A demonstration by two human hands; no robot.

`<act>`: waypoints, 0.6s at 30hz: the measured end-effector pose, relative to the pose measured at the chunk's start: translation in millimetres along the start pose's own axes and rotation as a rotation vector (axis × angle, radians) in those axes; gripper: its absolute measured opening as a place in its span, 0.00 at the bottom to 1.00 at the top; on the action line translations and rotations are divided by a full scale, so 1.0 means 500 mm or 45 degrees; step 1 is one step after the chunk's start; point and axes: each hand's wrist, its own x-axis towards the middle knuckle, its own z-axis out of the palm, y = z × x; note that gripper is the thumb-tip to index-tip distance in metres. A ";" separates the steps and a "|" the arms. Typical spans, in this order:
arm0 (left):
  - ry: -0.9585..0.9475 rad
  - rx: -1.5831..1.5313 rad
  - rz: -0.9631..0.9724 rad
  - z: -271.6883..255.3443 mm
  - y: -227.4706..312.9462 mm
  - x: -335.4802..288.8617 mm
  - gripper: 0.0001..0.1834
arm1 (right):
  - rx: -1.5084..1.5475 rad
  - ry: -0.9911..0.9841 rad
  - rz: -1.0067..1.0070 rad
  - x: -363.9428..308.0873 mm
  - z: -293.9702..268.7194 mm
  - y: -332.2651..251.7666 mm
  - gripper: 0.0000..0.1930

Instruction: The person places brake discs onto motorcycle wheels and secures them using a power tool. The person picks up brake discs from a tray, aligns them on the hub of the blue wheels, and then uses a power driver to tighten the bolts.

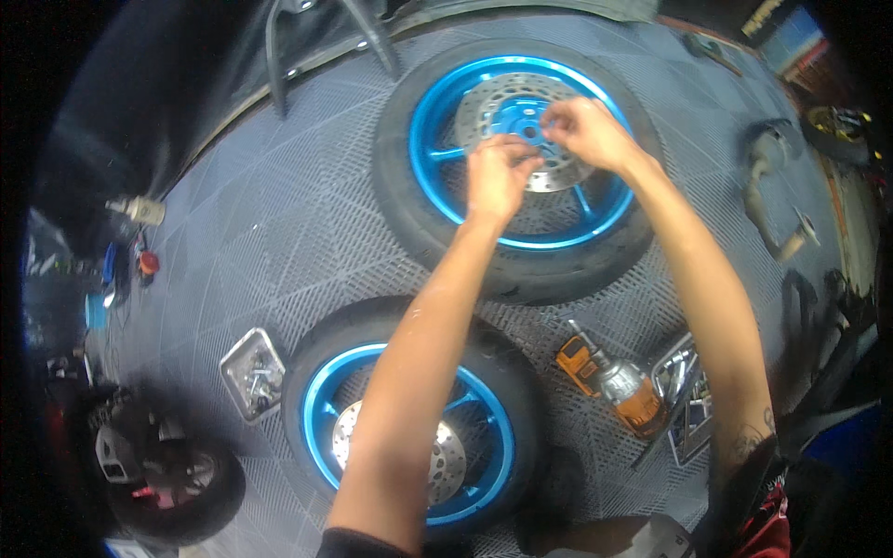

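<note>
Ahead of me a motorcycle wheel (400,195) lies flat on the floor, with a metallic blue rim and a black tyre. A drilled silver brake disc (479,102) sits on its blue hub (510,116). My left hand (498,177) is over the near left part of the disc, fingers pinched together. My right hand (588,132) is at the right of the hub, its fingers also bent into a pinch. Whatever either hand holds is too small and blurred to name. Below my left forearm lies a second blue-rimmed wheel (507,437), partly covered by that arm.
Left of the near wheel is a metal tray (231,361) holding small hardware. An orange cordless impact wrench (637,400) lies to the right, beside a metal tool tray (684,446). A bent metal pipe (758,191) lies far right; a bottle (147,211) stands far left. Grey tiles (223,270) cover the floor.
</note>
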 end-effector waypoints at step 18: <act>-0.179 0.714 -0.438 -0.679 -0.160 -0.327 0.19 | -0.249 0.292 -0.555 -0.067 0.109 0.031 0.09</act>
